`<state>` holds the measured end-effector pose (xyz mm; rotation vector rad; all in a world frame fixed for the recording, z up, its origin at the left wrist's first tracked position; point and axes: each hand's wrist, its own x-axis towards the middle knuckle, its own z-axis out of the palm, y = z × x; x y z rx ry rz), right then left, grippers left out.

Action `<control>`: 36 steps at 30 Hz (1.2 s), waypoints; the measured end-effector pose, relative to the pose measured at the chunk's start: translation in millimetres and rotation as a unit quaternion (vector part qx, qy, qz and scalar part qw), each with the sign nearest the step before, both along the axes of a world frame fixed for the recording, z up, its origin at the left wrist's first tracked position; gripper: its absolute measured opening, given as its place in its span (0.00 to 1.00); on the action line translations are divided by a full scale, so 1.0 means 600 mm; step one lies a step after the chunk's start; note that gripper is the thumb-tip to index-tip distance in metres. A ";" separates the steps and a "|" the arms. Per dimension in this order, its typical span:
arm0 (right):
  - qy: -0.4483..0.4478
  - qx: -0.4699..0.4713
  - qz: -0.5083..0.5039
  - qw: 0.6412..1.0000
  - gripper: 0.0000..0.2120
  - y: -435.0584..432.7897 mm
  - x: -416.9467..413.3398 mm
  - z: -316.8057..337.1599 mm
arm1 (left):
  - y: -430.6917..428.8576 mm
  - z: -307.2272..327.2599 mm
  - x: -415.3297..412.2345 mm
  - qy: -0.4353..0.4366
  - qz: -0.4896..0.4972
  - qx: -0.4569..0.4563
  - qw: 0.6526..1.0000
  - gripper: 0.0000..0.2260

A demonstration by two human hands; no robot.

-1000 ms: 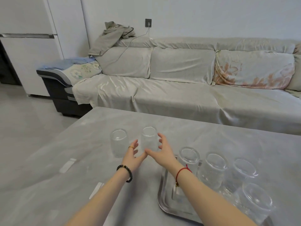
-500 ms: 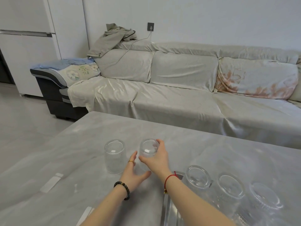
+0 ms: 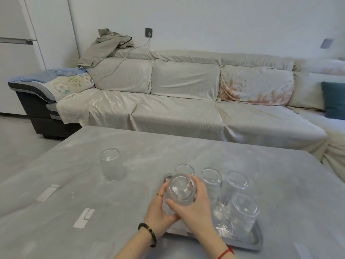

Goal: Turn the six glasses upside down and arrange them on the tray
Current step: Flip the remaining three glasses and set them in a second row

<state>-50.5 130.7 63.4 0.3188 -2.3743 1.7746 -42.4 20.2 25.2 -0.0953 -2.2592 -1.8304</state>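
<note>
Both hands, the left hand [image 3: 158, 212] and the right hand [image 3: 194, 208], are closed around one upturned glass [image 3: 180, 189] above the near-left part of the tray [image 3: 255, 240]. They hide its lower part. Four glasses stand inverted on the tray; another glass [image 3: 111, 166] waits apart on the table [image 3: 74, 184].

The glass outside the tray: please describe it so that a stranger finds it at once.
On the grey table before the sofa, look left of the metal tray. One glass stands alone there, upside down; no hand touches it, and all other glasses are over the tray.
</note>
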 end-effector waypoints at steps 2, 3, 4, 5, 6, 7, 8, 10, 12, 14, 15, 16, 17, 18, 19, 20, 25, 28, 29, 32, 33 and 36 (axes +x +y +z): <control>-0.005 0.017 -0.027 0.999 0.32 0.036 0.003 -0.002 | 0.040 -0.002 0.001 -0.017 -0.015 0.001 1.000 0.30; -0.012 0.026 -0.040 0.999 0.33 0.052 0.004 -0.002 | 0.057 -0.004 0.001 -0.028 -0.018 0.004 0.999 0.30; -0.022 0.035 -0.051 0.998 0.33 0.066 0.004 -0.004 | 0.072 -0.007 -0.001 -0.036 -0.020 0.006 0.999 0.30; -0.033 0.045 -0.060 0.997 0.35 0.079 0.003 -0.006 | 0.084 -0.010 -0.003 -0.041 -0.021 0.009 0.999 0.29; -0.040 0.055 -0.064 0.996 0.37 0.089 0.003 -0.008 | 0.094 -0.012 -0.005 -0.048 -0.026 0.011 0.998 0.28; -0.043 0.063 -0.063 0.995 0.39 0.097 0.003 -0.010 | 0.104 -0.013 -0.007 -0.052 -0.033 0.014 0.998 0.27; -0.046 0.070 -0.060 0.995 0.40 0.104 0.003 -0.013 | 0.113 -0.015 -0.009 -0.054 -0.040 0.015 0.998 0.27; -0.048 0.080 -0.057 0.994 0.41 0.114 0.005 -0.021 | 0.131 -0.021 -0.014 -0.058 -0.048 0.024 0.997 0.27; -0.048 0.091 -0.061 0.993 0.41 0.122 0.009 -0.030 | 0.142 -0.027 -0.019 -0.067 -0.052 0.043 0.995 0.28; -0.049 0.107 -0.064 0.991 0.39 0.128 0.022 -0.040 | 0.148 -0.032 -0.023 -0.078 -0.054 0.042 0.995 0.28; -0.046 0.114 -0.066 0.990 0.37 0.131 0.030 -0.047 | 0.149 -0.036 -0.025 -0.085 -0.054 0.035 0.994 0.30; -0.039 0.116 -0.070 0.990 0.35 0.133 0.039 -0.053 | 0.150 -0.038 -0.025 -0.092 -0.053 0.027 0.994 0.31; -0.032 0.114 -0.074 0.990 0.33 0.134 0.049 -0.059 | 0.150 -0.039 -0.026 -0.095 -0.049 0.016 0.994 0.31; -0.029 0.107 -0.078 0.991 0.31 0.136 0.059 -0.065 | 0.149 -0.040 -0.027 -0.097 -0.047 0.004 0.994 0.31; -0.029 0.097 -0.081 0.992 0.30 0.138 0.067 -0.070 | 0.151 -0.041 -0.028 -0.098 -0.047 -0.007 0.994 0.32; -0.030 0.085 -0.084 0.992 0.30 0.139 0.074 -0.074 | 0.152 -0.043 -0.029 -0.099 -0.048 -0.016 0.994 0.33; -0.057 0.042 -0.092 0.993 0.29 0.141 0.086 -0.087 | 0.153 -0.042 -0.031 -0.104 -0.070 -0.056 0.991 0.31; -0.074 0.023 -0.099 0.992 0.30 0.135 0.087 -0.091 | 0.146 -0.043 -0.033 -0.116 -0.094 -0.081 0.985 0.34; -0.072 0.020 -0.104 0.992 0.30 0.133 0.086 -0.091 | 0.144 -0.044 -0.035 -0.126 -0.101 -0.088 0.983 0.37; -0.071 0.015 -0.115 0.991 0.30 0.128 0.084 -0.090 | 0.139 -0.039 -0.037 -0.153 -0.132 -0.083 0.976 0.44; -0.066 0.017 -0.117 0.991 0.30 0.127 0.083 -0.091 | 0.136 -0.037 -0.037 -0.160 -0.146 -0.076 0.973 0.44; -0.026 0.036 -0.125 0.991 0.28 0.125 0.083 -0.093 | 0.116 -0.027 -0.031 -0.152 -0.166 -0.071 0.972 0.41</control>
